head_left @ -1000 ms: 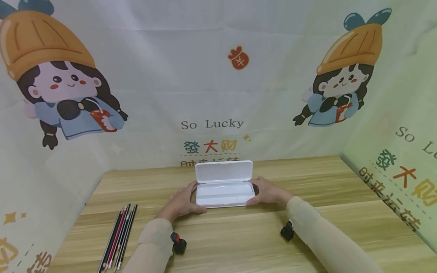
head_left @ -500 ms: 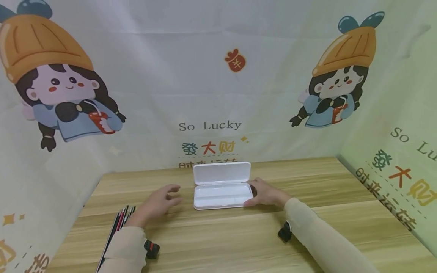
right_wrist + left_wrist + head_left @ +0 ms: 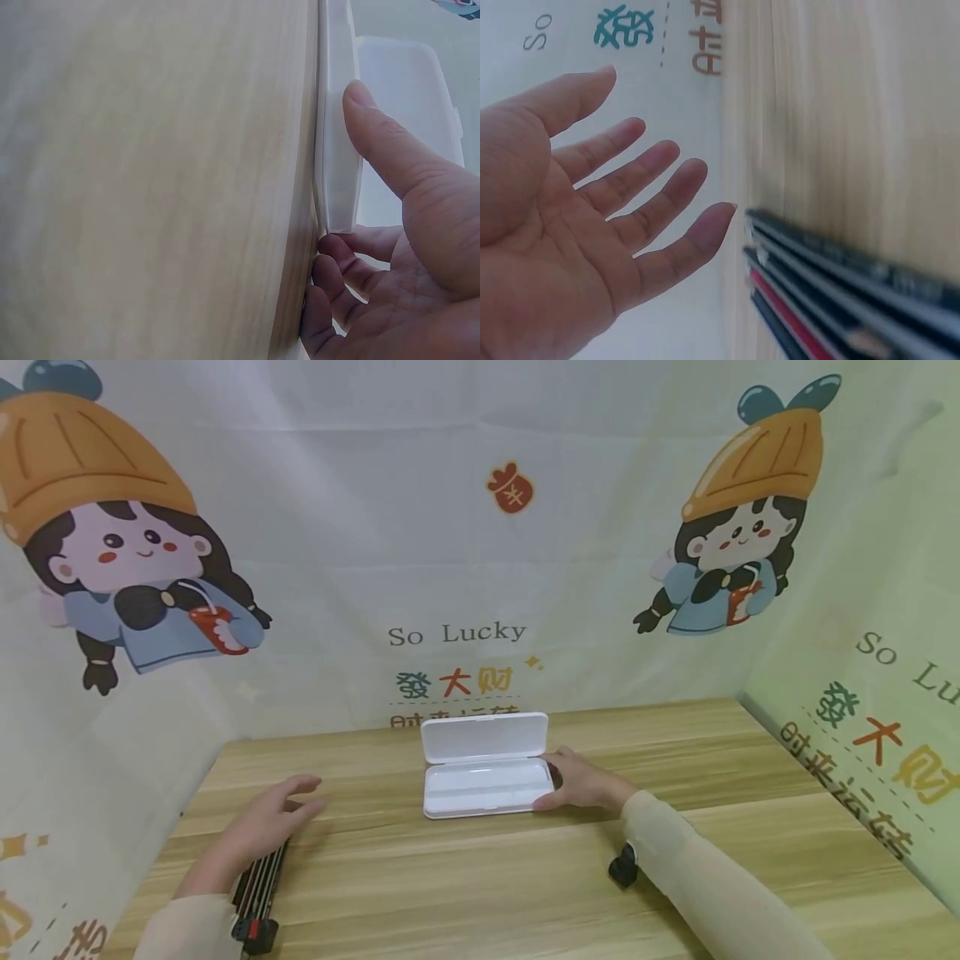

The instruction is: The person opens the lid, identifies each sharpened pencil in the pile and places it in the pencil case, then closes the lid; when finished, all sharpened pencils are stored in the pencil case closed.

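Observation:
A white pencil case [image 3: 483, 810] stands with its lid up near the back of the table, and no contents show in its tray. My right hand [image 3: 588, 781] holds the case's right end. In the right wrist view the thumb lies along the front wall of the case [image 3: 341, 150] and the fingers curl round its end. My left hand [image 3: 255, 831] hovers over the far end of a bundle of pencils [image 3: 264, 885], partly hiding it. Seen from the left wrist, its fingers are spread and hold nothing, beside dark pencils and a red one [image 3: 787, 315].
The wood-grain table [image 3: 480, 893] meets a printed cloth backdrop [image 3: 337, 568] behind and at both sides. Small black wrist devices sit on the left sleeve [image 3: 187, 931] and the right sleeve [image 3: 697, 860].
My left hand has let go of the case's left end and moved left to the pencils. The right hand keeps its hold on the case.

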{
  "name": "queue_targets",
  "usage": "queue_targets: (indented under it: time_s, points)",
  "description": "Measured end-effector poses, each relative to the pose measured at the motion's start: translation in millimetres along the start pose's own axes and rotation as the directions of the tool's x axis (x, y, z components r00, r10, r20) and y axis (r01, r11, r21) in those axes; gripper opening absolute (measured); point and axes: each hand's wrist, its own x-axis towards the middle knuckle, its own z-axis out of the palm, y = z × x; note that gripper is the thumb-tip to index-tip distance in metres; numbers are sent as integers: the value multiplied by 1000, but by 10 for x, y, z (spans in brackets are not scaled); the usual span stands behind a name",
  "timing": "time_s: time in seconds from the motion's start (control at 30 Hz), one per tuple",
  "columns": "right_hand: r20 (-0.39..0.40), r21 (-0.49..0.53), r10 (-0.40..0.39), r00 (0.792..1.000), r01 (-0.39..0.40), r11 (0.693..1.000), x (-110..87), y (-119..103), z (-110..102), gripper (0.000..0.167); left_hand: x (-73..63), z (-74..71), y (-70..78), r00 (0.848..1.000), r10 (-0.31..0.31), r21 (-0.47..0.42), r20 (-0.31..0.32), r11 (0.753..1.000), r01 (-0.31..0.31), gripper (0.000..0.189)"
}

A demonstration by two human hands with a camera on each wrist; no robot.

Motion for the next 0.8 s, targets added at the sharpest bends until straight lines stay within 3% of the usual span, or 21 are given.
queue_targets:
  time_s: [0.3,0.57,0.8]
  points:
    - [-4,-11,3,1000,-3,1000,13,21,21,89,-46,-22,-72,1000,19,8,14,1000,-19,58]
    - [-10,-32,-7,1000,7,999,24,29,25,90,-42,2,-57,999,-28,56,39,998,26,57]
    - [-12,-49,-24,1000,23,999,13,39,29,90,-16,68,-32,997,-25,-14,75,1000,27,60]
